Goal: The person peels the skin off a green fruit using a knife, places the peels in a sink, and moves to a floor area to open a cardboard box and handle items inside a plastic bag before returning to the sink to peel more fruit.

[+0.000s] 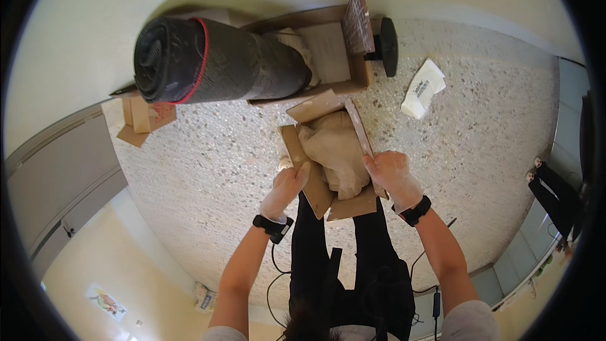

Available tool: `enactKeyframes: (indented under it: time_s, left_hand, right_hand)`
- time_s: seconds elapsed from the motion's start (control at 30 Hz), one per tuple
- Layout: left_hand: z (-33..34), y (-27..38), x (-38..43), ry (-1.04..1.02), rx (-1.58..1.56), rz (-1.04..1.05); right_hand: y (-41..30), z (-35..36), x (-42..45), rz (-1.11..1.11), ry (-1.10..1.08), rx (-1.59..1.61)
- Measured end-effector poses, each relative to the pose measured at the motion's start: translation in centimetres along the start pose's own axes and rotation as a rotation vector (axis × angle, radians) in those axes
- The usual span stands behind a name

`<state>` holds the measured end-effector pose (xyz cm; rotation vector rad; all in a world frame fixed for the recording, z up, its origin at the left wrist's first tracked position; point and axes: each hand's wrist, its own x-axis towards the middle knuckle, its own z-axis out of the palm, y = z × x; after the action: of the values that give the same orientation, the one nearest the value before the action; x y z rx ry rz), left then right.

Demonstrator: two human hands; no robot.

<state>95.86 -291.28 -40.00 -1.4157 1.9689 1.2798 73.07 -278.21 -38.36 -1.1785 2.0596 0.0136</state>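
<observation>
Both hands wear thin clear gloves and hold a small open cardboard box (316,192) from its two sides, above the floor and in front of my legs. My left hand (286,189) grips the left flap, its thumb on the inner face. On the right, my right hand (394,177) is closed around the right flap. Crumpled tan packing paper (334,147) fills the box; whether anything lies under it is hidden.
Beyond stands a larger open carton (357,73) with a rolled black mat (232,64) leaning out of it. A white printed packet (422,89) lies on the speckled floor. A small carton (142,116) is at left. Another person's legs (554,194) show at far right.
</observation>
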Motion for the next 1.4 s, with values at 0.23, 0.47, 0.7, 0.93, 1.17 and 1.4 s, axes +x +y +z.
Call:
enactKeyframes:
  time_s: [0.23,0.47,0.7,0.93,1.17,1.4]
  left_hand:
    - [-9.4,7.2,6.8,-0.011,0.27,0.057]
    - [-8.8,7.0,16.8,0.278,0.279,0.064]
    - [-6.3,6.5,22.3,0.233,0.343,0.207]
    - [-3.9,7.9,28.1,0.226,0.417,0.151]
    - [0.4,6.2,31.4,-0.061,0.639,0.272]
    - [2.2,5.0,23.3,-0.019,0.267,0.273]
  right_hand:
    - [-3.8,-8.0,5.1,0.016,0.334,0.029]
    - [-3.6,-7.1,15.3,0.145,0.348,-0.011]
    - [-1.4,-0.8,20.2,0.226,0.181,-0.061]
    - [-1.1,-1.9,22.9,0.322,0.16,0.076]
    - [-2.4,2.7,20.0,0.51,0.082,0.337]
    - [1.1,6.3,9.8,0.662,-0.003,0.498]
